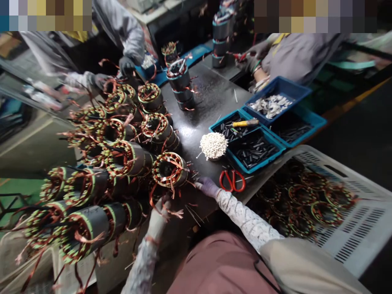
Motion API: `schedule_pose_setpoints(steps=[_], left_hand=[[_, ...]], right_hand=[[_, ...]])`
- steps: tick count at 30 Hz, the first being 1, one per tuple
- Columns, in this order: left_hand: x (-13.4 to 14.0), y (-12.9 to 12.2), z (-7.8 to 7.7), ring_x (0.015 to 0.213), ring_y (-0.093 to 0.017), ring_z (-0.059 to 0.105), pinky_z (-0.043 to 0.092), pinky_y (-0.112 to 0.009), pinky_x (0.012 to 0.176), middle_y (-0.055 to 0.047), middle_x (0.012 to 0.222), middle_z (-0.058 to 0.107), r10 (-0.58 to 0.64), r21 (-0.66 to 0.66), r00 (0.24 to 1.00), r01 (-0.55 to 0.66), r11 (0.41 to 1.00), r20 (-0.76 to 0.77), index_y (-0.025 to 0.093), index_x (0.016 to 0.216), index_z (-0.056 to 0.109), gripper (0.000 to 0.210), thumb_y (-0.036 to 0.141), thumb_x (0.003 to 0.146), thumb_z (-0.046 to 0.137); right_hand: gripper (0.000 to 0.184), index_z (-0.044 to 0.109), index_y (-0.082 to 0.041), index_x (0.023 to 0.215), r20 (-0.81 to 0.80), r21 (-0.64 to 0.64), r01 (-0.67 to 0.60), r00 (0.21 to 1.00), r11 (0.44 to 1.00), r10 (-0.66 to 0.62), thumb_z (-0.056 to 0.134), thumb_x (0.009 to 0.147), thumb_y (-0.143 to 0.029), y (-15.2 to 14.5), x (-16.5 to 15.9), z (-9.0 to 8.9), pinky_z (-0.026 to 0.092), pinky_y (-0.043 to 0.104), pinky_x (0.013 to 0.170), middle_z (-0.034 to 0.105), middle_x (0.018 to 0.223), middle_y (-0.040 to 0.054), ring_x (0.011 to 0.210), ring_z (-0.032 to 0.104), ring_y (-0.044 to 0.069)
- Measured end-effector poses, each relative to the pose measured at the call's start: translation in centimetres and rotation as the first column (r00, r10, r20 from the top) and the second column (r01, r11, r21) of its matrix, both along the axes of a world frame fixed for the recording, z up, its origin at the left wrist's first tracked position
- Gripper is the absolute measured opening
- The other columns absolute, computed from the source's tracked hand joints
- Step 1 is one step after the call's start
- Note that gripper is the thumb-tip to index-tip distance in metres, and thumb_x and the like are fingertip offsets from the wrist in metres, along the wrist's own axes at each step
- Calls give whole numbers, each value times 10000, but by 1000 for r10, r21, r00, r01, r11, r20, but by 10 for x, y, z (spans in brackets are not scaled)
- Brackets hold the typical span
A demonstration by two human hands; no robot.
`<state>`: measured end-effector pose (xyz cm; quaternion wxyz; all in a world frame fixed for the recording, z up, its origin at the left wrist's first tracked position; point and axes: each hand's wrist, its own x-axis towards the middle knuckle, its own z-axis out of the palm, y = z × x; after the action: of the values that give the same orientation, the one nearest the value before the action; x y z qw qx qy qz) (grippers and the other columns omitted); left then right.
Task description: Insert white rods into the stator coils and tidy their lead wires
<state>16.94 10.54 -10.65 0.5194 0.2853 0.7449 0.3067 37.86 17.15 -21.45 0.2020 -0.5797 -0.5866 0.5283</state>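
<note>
Before us we see a dark, hollow stator core [175, 173], open end facing up near our side of the counter [211, 94], ringed with copper windings (loose leads splay outward).

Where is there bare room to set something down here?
The widest bare patch is the tabletop between the upright stator stack and the teal tray, with a thin white strip. It narrows between the wound stators and the cluster of white pieces. Crowded: the left side, packed with stators, and the right edge, taken by trays and red-handled scissors.
</note>
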Motion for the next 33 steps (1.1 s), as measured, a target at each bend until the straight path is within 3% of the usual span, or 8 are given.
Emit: schedule_pose_setpoints(steps=[2,5,7,11,17,23,29,33], left_hand=[[-7,-25,37,1028,-233,593,475,-344,875,-37,986,684,-58,181,944,122,976,-324,237,936,667,231,234,710,620],[-7,-41,92,1100,-215,566,427,-386,988,-49,1142,633,39,421,658,433,797,-752,248,1083,599,261,237,843,496],[1,-28,112,1141,-216,551,429,-378,998,-55,1230,594,-57,345,519,643,684,-853,249,1185,545,325,258,870,466],[24,11,104,1192,-287,512,451,-424,974,-89,1305,559,-479,-103,153,878,467,-864,206,1307,471,494,412,857,454],[41,20,108,1247,-416,422,473,-539,882,-82,1324,555,-609,-437,-185,850,295,-771,240,1287,529,612,532,749,515],[50,51,130,1046,-345,598,493,-470,849,-107,1087,687,-685,-531,-236,807,257,-690,272,1152,626,552,556,684,554],[80,46,109,1023,-347,606,497,-442,811,-192,1103,657,-698,-604,-227,712,358,-680,135,1204,573,598,449,694,587],[90,42,96,1083,-330,570,472,-421,865,-175,1115,649,-682,-554,-184,744,374,-708,153,1204,551,575,429,702,603]], right_hand=[[183,732,-169,835,12,7,-53,999,999,53,556,804,-207,-11,-6,2,507,295,738,724,772,31,761,662,192],[192,736,-172,843,51,5,-80,996,997,80,550,810,-208,-33,-16,5,496,322,769,728,806,53,785,667,214],[219,733,-174,889,69,-7,-77,995,997,77,526,835,-223,-55,-28,9,497,317,778,731,854,60,819,672,216],[252,702,-218,1025,63,-13,-74,995,997,74,518,854,-224,-97,-48,16,496,251,823,720,1013,17,930,664,167],[153,739,-240,854,177,-3,1,984,1000,0,645,744,-190,-96,27,17,512,321,860,740,890,27,889,682,220],[311,654,-231,1123,287,185,163,934,969,-212,481,867,-195,-52,114,38,430,358,1012,665,1160,52,1092,604,201],[306,637,-148,1126,401,533,136,828,835,-391,452,887,-195,26,185,91,423,363,999,652,1158,108,1089,587,219],[239,650,-98,1017,492,558,18,798,829,-348,568,792,-91,117,229,99,314,518,1032,613,1185,172,1190,487,288]])
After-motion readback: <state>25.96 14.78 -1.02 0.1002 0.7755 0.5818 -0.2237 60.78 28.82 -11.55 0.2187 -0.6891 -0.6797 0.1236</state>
